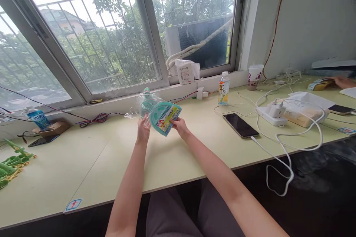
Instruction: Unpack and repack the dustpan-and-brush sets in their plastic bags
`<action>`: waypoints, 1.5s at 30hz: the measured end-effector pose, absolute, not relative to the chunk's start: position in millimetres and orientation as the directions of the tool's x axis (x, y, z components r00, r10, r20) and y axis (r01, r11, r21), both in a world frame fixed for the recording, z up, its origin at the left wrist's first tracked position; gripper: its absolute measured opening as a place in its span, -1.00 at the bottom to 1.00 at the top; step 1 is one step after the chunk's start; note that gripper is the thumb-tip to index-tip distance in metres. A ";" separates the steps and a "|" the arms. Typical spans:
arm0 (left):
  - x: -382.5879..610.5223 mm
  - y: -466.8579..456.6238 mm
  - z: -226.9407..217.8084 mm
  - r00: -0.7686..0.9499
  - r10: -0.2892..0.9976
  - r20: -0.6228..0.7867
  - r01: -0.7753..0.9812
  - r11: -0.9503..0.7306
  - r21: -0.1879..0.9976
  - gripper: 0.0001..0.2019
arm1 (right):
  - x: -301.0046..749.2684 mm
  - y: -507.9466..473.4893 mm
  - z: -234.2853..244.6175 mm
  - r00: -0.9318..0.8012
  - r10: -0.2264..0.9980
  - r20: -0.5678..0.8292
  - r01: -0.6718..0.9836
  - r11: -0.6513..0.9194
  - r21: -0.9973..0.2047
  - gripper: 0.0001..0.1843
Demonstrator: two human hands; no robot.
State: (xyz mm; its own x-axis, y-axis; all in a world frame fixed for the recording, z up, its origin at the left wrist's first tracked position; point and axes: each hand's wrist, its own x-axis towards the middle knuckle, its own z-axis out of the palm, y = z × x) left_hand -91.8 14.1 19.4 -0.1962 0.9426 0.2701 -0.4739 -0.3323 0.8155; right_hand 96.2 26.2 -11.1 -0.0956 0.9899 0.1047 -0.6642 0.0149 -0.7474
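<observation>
A teal dustpan-and-brush set (159, 113), with a colourful printed label (168, 118) on its wide part, is held up over the table in front of me. Clear plastic wrap (135, 110) sticks out loosely around its handle end, which points up and to the left. My left hand (143, 129) is closed on the set's left side near the handle; the wrap and the set partly hide those fingers. On the opposite side, my right hand (180, 126) pinches the labelled edge, thumb on the front.
Right of me lie a phone (240, 125), a power strip (272, 114) with tangled white cables, a bottle (223, 89) and a cup (255, 77). At left are green plastic parts (13, 163) and a blue pack (39, 119). Another person's hand (345, 82) shows far right.
</observation>
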 end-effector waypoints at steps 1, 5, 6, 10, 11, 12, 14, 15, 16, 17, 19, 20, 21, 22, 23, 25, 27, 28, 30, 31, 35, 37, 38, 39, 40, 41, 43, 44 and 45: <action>-89.4 13.8 18.7 -0.167 0.946 0.276 -0.472 -0.323 0.820 -0.37 | 94.9 25.9 -11.3 -0.100 0.990 0.102 -0.656 0.012 -0.754 -0.80; -76.8 9.7 18.1 -0.056 0.964 0.259 -0.415 -0.258 0.872 -0.42 | 90.2 25.3 -10.3 -0.097 0.991 0.094 -0.658 0.007 -0.753 -0.80; -73.7 8.5 17.9 -0.027 0.966 0.257 -0.399 -0.247 0.883 -0.43 | 89.5 25.3 -9.9 -0.088 0.992 0.095 -0.665 0.013 -0.747 -0.79; -63.2 3.8 14.6 0.120 0.970 0.210 -0.319 -0.163 0.934 -0.49 | 88.5 25.6 -9.4 0.000 0.997 0.077 -0.693 0.055 -0.719 -0.78; -61.0 3.0 13.4 0.152 0.968 0.200 -0.301 -0.148 0.942 -0.49 | 88.5 25.6 -9.5 0.021 0.997 0.070 -0.699 0.065 -0.712 -0.78; -59.0 2.4 12.3 0.173 0.965 0.196 -0.287 -0.140 0.947 -0.48 | 88.5 25.6 -9.7 0.038 0.997 0.065 -0.705 0.073 -0.706 -0.78; -55.7 2.0 10.7 0.166 0.966 0.199 -0.278 -0.148 0.949 -0.46 | 88.4 25.4 -9.8 0.050 0.997 0.056 -0.710 0.075 -0.701 -0.78; -54.4 2.1 10.2 0.149 0.967 0.205 -0.276 -0.158 0.948 -0.45 | 88.3 25.3 -9.7 0.052 0.997 0.051 -0.710 0.073 -0.700 -0.78; -53.2 2.4 9.9 0.132 0.968 0.212 -0.270 -0.171 0.948 -0.44 | 88.1 25.1 -9.6 0.052 0.997 0.048 -0.712 0.071 -0.699 -0.78; -52.1 2.8 9.6 0.116 0.969 0.220 -0.260 -0.184 0.948 -0.43 | 88.0 24.9 -9.4 0.054 0.997 0.047 -0.713 0.071 -0.697 -0.77; -49.5 4.0 8.7 0.085 0.970 0.229 -0.243 -0.203 0.949 -0.41 | 87.7 24.3 -9.2 0.061 0.997 0.050 -0.715 0.079 -0.694 -0.77; -47.8 4.7 7.8 0.065 0.971 0.229 -0.240 -0.208 0.948 -0.40 | 87.5 23.9 -9.2 0.065 0.996 0.055 -0.717 0.085 -0.692 -0.76; -45.7 5.4 6.8 0.037 0.972 0.231 -0.245 -0.215 0.945 -0.40 | 87.3 23.5 -9.3 0.067 0.996 0.059 -0.718 0.089 -0.690 -0.76; -43.3 5.9 5.7 -0.001 0.971 0.238 -0.258 -0.230 0.938 -0.41 | 86.9 22.9 -9.3 0.066 0.996 0.061 -0.721 0.090 -0.687 -0.76; -40.6 6.3 4.6 -0.047 0.967 0.251 -0.279 -0.254 0.926 -0.41 | 86.5 22.2 -9.2 0.063 0.996 0.065 -0.726 0.090 -0.682 -0.76; -35.3 6.7 2.8 -0.148 0.946 0.287 -0.324 -0.321 0.890 -0.44 | 85.1 20.6 -8.4 0.050 0.996 0.079 -0.738 0.090 -0.668 -0.76; -31.4 6.7 2.2 -0.226 0.917 0.328 -0.347 -0.390 0.853 -0.47 | 83.6 19.2 -6.8 0.030 0.995 0.099 -0.752 0.088 -0.653 -0.76; -30.3 6.8 2.2 -0.243 0.905 0.348 -0.343 -0.416 0.842 -0.48 | 83.1 19.0 -5.8 0.016 0.994 0.108 -0.760 0.082 -0.645 -0.76; -29.6 7.1 2.6 -0.241 0.886 0.396 -0.313 -0.457 0.833 -0.49 | 83.8 19.7 -3.9 -0.011 0.995 0.097 -0.768 0.053 -0.638 -0.77; -29.7 7.2 2.8 -0.225 0.879 0.420 -0.295 -0.473 0.830 -0.50 | 85.1 20.9 -3.3 -0.018 0.997 0.075 -0.766 0.034 -0.642 -0.78; -29.0 6.4 2.2 -0.110 0.877 0.468 -0.232 -0.480 0.846 -0.53 | 97.8 30.2 -4.2 0.078 0.995 -0.057 -0.742 0.019 -0.671 -0.80; -26.9 4.9 1.5 -0.057 0.891 0.451 -0.197 -0.453 0.870 -0.55 | 106.1 36.0 -6.4 0.155 0.982 -0.108 -0.747 0.045 -0.663 -0.78; -25.6 4.0 1.2 -0.039 0.897 0.440 -0.182 -0.440 0.880 -0.55 | 109.8 38.6 -7.7 0.180 0.975 -0.130 -0.751 0.051 -0.658 -0.77; -24.3 3.2 1.0 -0.027 0.902 0.431 -0.171 -0.429 0.887 -0.55 | 112.9 40.9 -8.9 0.194 0.969 -0.152 -0.753 0.048 -0.656 -0.76; -23.1 2.5 0.8 -0.021 0.904 0.426 -0.165 -0.424 0.891 -0.54 | 115.3 42.7 -9.8 0.199 0.965 -0.170 -0.753 0.040 -0.657 -0.75; -22.3 2.1 0.7 -0.016 0.905 0.424 -0.161 -0.421 0.893 -0.53 | 117.0 44.0 -10.5 0.197 0.963 -0.184 -0.753 0.029 -0.658 -0.75; -21.6 1.7 0.6 -0.010 0.905 0.426 -0.156 -0.422 0.893 -0.53 | 118.9 45.4 -10.6 0.182 0.962 -0.201 -0.752 0.004 -0.659 -0.74; -21.6 1.5 0.7 -0.007 0.904 0.428 -0.154 -0.424 0.893 -0.53 | 119.4 45.6 -10.3 0.175 0.963 -0.205 -0.752 -0.004 -0.660 -0.74; -21.6 1.4 0.8 -0.002 0.903 0.430 -0.152 -0.425 0.892 -0.53 | 119.7 45.6 -9.9 0.172 0.962 -0.211 -0.750 -0.011 -0.662 -0.73</action>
State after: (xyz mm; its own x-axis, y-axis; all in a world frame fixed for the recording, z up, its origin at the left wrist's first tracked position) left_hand -21.6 1.4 0.8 -0.0018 0.9029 0.4298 -0.1519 -0.4251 0.8923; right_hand 119.7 45.6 -9.9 0.1724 0.9621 -0.2113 -0.7498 -0.0110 -0.6616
